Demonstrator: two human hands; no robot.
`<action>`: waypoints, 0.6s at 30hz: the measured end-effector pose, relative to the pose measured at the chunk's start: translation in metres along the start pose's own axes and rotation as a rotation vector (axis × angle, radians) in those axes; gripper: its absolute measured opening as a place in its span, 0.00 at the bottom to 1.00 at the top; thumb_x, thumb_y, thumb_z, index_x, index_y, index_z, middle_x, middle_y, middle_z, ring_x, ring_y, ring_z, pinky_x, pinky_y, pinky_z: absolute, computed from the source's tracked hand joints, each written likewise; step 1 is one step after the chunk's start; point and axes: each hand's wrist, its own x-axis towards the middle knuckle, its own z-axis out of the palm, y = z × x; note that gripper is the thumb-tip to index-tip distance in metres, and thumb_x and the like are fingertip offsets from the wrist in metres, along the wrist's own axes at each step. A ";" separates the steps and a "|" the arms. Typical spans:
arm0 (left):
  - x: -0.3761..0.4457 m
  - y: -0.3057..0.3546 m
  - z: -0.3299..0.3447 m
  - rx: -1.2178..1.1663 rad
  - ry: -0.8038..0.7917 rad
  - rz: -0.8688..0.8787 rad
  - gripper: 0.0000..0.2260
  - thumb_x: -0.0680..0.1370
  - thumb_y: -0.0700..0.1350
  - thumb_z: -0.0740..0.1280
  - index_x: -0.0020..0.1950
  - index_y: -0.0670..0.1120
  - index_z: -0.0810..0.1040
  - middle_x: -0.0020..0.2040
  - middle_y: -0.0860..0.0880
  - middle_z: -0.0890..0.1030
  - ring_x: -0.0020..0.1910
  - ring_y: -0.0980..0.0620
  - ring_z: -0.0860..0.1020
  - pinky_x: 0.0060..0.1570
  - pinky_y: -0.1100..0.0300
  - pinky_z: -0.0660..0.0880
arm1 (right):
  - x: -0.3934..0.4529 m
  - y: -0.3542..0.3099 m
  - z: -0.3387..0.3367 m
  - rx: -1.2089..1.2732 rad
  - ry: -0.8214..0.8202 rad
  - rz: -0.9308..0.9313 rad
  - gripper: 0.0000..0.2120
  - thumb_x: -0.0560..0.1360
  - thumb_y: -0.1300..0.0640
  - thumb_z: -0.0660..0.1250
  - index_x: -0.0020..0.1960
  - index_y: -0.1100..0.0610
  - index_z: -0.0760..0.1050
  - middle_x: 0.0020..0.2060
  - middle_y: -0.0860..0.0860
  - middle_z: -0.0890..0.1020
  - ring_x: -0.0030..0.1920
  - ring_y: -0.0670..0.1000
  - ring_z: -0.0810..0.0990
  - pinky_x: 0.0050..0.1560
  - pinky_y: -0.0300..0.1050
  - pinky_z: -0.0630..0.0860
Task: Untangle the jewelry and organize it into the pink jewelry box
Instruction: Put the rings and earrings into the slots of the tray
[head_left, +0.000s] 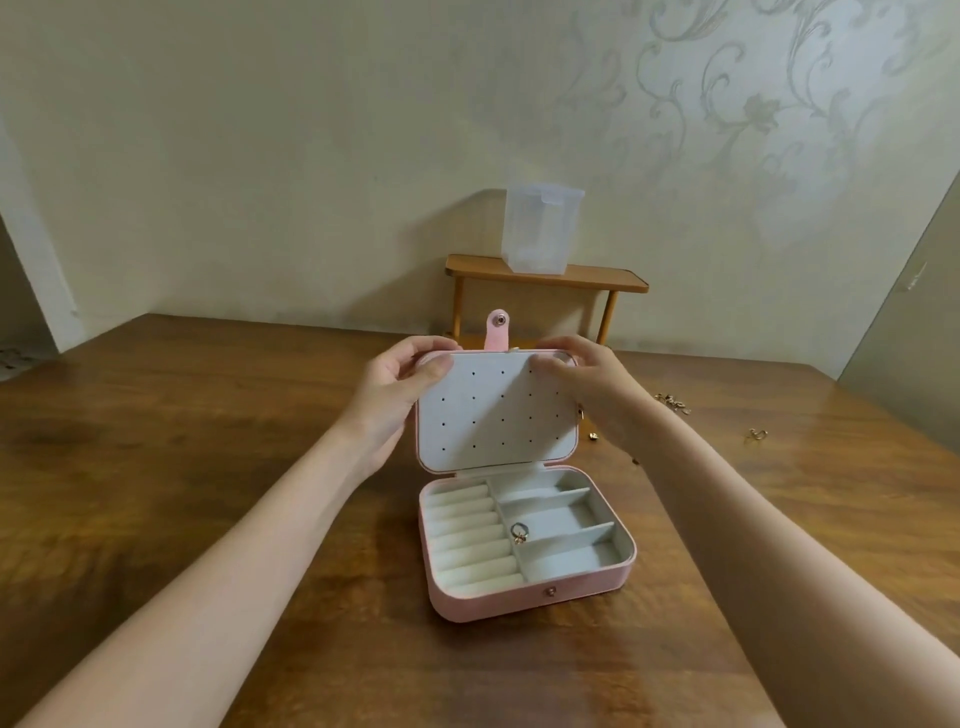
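We are working at the wooden table (208, 467). The pink jewelry box (530, 597) is lying open just below our hands. Our left hand (400, 395) and right hand (587, 389), apart, are gripping the top corners of its upright lid (493, 415). A ring (519, 532) is sitting in the middle compartment, below the hands.

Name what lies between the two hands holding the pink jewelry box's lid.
Head view: the lid's white perforated lining and pink snap tab lie between left hand and right hand.

Right hand (582, 384) blurred at the fingertips, hiding the lid (488, 410) corner; gold pieces (672, 402) beyond, possibly chain, too small to identify.
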 end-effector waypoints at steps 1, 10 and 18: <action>0.000 -0.001 0.001 -0.001 0.009 0.005 0.04 0.77 0.40 0.66 0.48 0.47 0.78 0.50 0.48 0.80 0.50 0.53 0.76 0.48 0.61 0.72 | 0.001 0.002 0.000 0.078 -0.017 0.032 0.14 0.76 0.55 0.66 0.61 0.55 0.73 0.59 0.58 0.74 0.54 0.57 0.75 0.52 0.50 0.76; 0.000 -0.004 0.016 0.067 0.184 -0.034 0.04 0.79 0.41 0.63 0.48 0.47 0.77 0.50 0.44 0.80 0.46 0.49 0.76 0.42 0.59 0.73 | 0.010 0.009 0.004 0.260 -0.013 0.121 0.07 0.74 0.56 0.70 0.51 0.55 0.76 0.47 0.54 0.77 0.47 0.54 0.75 0.45 0.49 0.75; 0.015 -0.025 0.007 0.623 0.115 -0.434 0.11 0.79 0.38 0.61 0.60 0.44 0.74 0.56 0.45 0.74 0.54 0.49 0.73 0.44 0.58 0.71 | 0.024 0.034 0.024 -0.325 -0.100 0.174 0.19 0.74 0.64 0.67 0.65 0.59 0.73 0.64 0.57 0.74 0.62 0.58 0.74 0.61 0.52 0.74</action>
